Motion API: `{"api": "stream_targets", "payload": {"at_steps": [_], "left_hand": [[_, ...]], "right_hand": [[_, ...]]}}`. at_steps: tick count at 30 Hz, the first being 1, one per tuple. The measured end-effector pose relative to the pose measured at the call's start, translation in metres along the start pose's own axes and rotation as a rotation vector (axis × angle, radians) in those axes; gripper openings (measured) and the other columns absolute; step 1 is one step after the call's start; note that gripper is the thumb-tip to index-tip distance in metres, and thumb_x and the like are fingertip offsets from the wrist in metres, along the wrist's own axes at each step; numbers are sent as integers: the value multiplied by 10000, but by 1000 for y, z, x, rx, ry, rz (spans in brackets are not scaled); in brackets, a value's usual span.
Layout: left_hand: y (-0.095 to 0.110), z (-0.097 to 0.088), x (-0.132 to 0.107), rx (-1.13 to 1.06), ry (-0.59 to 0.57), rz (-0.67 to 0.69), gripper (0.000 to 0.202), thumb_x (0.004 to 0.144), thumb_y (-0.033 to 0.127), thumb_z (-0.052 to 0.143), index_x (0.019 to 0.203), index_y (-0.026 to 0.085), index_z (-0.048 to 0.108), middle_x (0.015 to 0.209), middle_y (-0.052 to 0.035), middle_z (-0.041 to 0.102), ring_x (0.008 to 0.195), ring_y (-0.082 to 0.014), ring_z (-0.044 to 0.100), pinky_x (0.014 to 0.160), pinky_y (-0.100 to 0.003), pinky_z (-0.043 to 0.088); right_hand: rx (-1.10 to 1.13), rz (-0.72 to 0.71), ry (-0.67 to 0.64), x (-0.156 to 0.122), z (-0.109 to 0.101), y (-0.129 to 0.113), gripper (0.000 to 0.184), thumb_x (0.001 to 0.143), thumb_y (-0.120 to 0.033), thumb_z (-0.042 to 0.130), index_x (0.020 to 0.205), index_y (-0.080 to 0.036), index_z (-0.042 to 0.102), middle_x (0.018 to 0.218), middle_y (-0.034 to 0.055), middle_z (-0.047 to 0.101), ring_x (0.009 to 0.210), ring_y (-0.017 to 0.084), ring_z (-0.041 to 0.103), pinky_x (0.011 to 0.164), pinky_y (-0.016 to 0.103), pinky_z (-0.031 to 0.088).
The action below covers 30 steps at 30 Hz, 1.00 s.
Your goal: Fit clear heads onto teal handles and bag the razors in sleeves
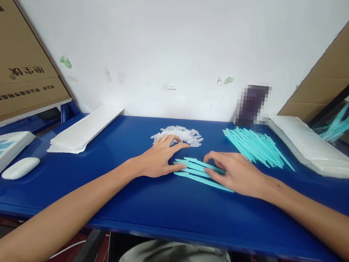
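Observation:
Several slim teal plastic sticks [199, 178], shaped like eyebrow razors, lie roughly side by side in front of me. My left hand [159, 156] is open, its thumb tip at their left ends. Its fingers reach over the near edge of a pile of small translucent white plastic pieces [186, 135], which look like caps. Over the right ends of the sticks is my right hand [238, 172], fingers bent, with thumb and forefinger apart. It covers part of the sticks, and its other fingers are hidden. A larger heap of the teal sticks [256, 147] lies behind it.
The blue table [154, 211] meets a white wall. White flat packs lie at left [85, 130] and right [314, 148]. Farther left are a white mouse [21, 168] and a white device [2, 155]. A clear jar [345, 118] holds teal sticks. Cardboard boxes flank both sides.

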<state>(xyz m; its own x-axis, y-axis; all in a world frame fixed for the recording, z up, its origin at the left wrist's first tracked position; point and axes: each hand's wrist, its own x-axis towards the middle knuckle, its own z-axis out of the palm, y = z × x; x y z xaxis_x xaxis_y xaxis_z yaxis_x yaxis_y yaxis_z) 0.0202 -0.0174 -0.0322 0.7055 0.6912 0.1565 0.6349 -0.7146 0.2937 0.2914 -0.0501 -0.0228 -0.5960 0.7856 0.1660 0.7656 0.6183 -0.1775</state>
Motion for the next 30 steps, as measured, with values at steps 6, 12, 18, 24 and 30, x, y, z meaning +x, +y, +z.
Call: {"api": "stream_targets", "payload": {"at_steps": [6, 12, 18, 24, 30], "left_hand": [[5, 0, -1, -7, -3, 21, 660, 934, 648, 502, 1487, 295, 432, 1473, -158, 387, 1334, -380, 368, 1071, -612, 365], [6, -3, -2, -10, 16, 37, 550, 1007, 589, 388, 1462, 290, 459, 1453, -145, 417, 1327, -341, 394, 1088, -567, 354], [11, -8, -4, 34, -24, 54, 579, 995, 622, 387, 1462, 287, 459, 1471, -152, 407, 1360, -354, 366, 1088, -577, 332], [13, -3, -6, 29, -111, 43, 724, 948, 703, 405, 1556, 324, 310, 1580, -161, 289, 1429, -411, 280, 1107, -637, 294], [6, -5, -6, 20, -116, 27, 739, 942, 704, 425, 1568, 333, 298, 1599, -159, 278, 1452, -434, 261, 1116, -658, 284]], "right_hand": [[69, -86, 9, -3, 2, 2, 267, 956, -316, 509, 1162, -200, 633, 949, 62, 657, 713, 175, 584, 639, 297, 402], [107, -162, -16, -5, 0, 2, 368, 1009, -357, 442, 1261, -207, 664, 917, 68, 595, 711, 171, 570, 639, 307, 419], [84, -151, -86, -5, -3, 1, 418, 1006, -441, 457, 1304, -233, 663, 931, 65, 571, 764, 191, 567, 673, 330, 420], [59, -157, -95, -4, 0, -1, 428, 1005, -475, 449, 1321, -262, 643, 964, 69, 569, 793, 207, 569, 714, 352, 421], [57, -169, -87, -5, 1, -3, 439, 1030, -479, 382, 1302, -270, 657, 963, 70, 565, 800, 206, 559, 731, 363, 404]]}}
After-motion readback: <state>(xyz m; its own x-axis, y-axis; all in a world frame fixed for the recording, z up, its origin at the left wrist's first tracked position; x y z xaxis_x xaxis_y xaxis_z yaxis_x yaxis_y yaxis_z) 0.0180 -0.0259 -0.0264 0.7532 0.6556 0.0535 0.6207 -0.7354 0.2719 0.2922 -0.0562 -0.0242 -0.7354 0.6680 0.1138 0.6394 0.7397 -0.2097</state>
